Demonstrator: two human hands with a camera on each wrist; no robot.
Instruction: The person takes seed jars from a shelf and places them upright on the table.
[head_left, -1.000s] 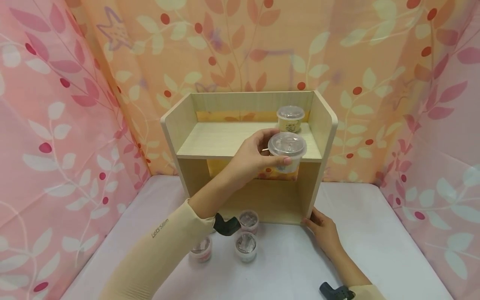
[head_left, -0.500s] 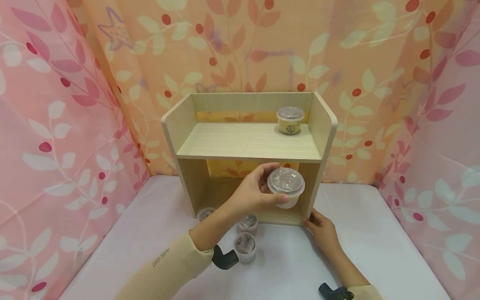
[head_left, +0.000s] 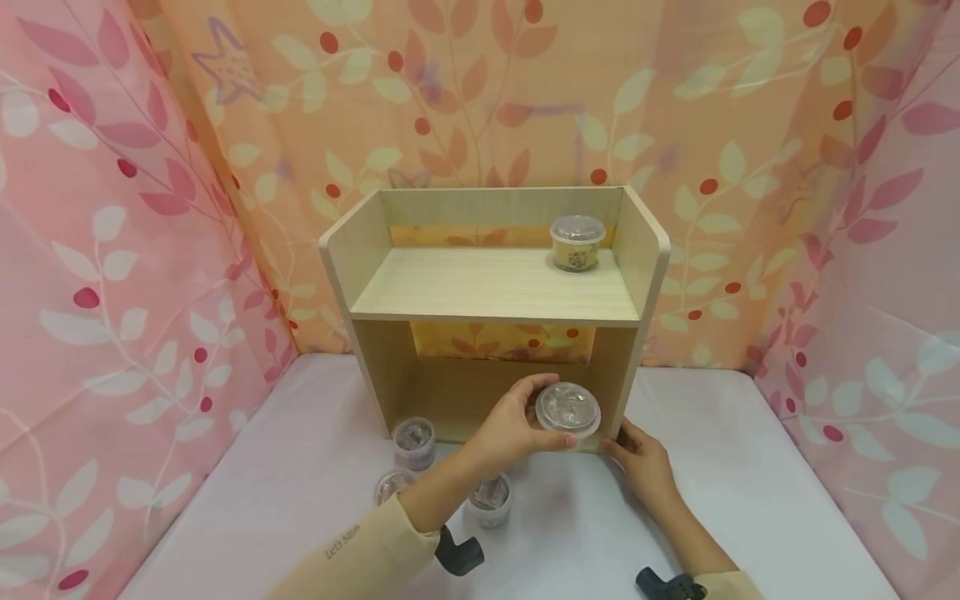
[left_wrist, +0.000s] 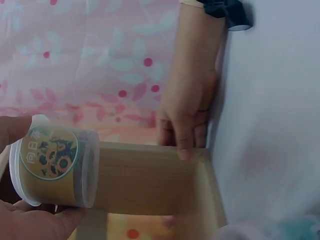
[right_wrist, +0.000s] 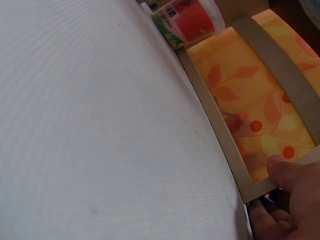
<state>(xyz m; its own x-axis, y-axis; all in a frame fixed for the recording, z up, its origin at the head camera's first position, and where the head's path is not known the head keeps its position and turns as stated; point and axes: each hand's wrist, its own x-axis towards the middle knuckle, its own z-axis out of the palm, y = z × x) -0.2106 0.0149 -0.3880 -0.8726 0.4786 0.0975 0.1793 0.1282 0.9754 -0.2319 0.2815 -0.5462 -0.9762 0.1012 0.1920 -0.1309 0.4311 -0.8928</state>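
My left hand [head_left: 510, 429] grips a small round plastic tub [head_left: 568, 410] with a clear lid, thumb on the near side and fingers behind. It hovers before the right part of the shelf's lower compartment. The left wrist view shows the tub's yellow sunflower label [left_wrist: 52, 159]. My right hand [head_left: 643, 467] holds the bottom front corner of the shelf's [head_left: 495, 318] right side panel. In the right wrist view its thumb [right_wrist: 277, 172] lies on the panel's inner side, the other fingers curled on the outer side.
Another lidded tub [head_left: 577, 243] stands at the right of the upper board. On the white cloth before the shelf stand tubs: one at the left [head_left: 415, 442], one partly behind my left forearm [head_left: 393, 483], one near my wrist [head_left: 489, 500]. A red-labelled tub [right_wrist: 190, 22] shows in the right wrist view.
My left hand has lowered the tub from in front of the upper board to in front of the lower compartment. The right hand stays at the shelf's corner.
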